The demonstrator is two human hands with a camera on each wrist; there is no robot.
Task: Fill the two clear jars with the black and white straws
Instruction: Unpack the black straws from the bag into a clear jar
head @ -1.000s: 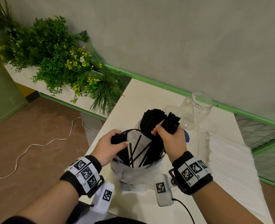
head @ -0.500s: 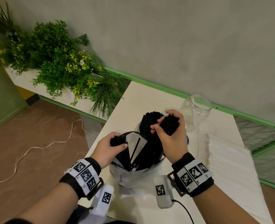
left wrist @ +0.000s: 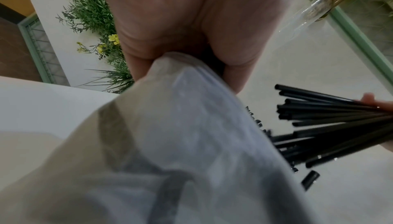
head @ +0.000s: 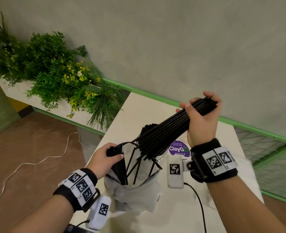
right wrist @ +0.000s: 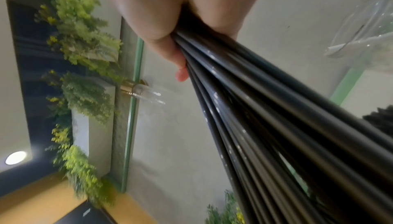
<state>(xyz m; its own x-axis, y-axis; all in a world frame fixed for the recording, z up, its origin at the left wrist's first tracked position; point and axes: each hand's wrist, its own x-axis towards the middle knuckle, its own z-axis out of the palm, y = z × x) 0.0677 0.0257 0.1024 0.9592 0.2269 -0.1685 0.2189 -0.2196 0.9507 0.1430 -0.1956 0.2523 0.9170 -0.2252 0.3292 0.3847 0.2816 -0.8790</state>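
Note:
My right hand [head: 202, 113] grips a thick bundle of black straws [head: 169, 132] near its top end. The bundle hangs tilted in the air, and its lower end hovers over the mouth of a clear plastic bag [head: 135, 189]. A few loose black straws still stand in that bag. My left hand [head: 112, 155] pinches the bag's rim, with some straws under the fingers [left wrist: 234, 59]. Behind the bundle, black straw tips [head: 147, 129] stick up from a glass jar. An empty clear jar [right wrist: 370, 25] shows in the right wrist view; in the head view my right hand hides it.
The white table [head: 138, 111] carries a purple round sticker [head: 178, 148]. Its left edge drops to a brown floor with a white cable [head: 38, 163]. A planter of green plants [head: 54, 73] runs along the wall on the left. A green rail [head: 155, 96] borders the far side.
My right hand has pulled the bundle of black straws up and to the right, out of the bag. My left hand has stayed on the bag's rim.

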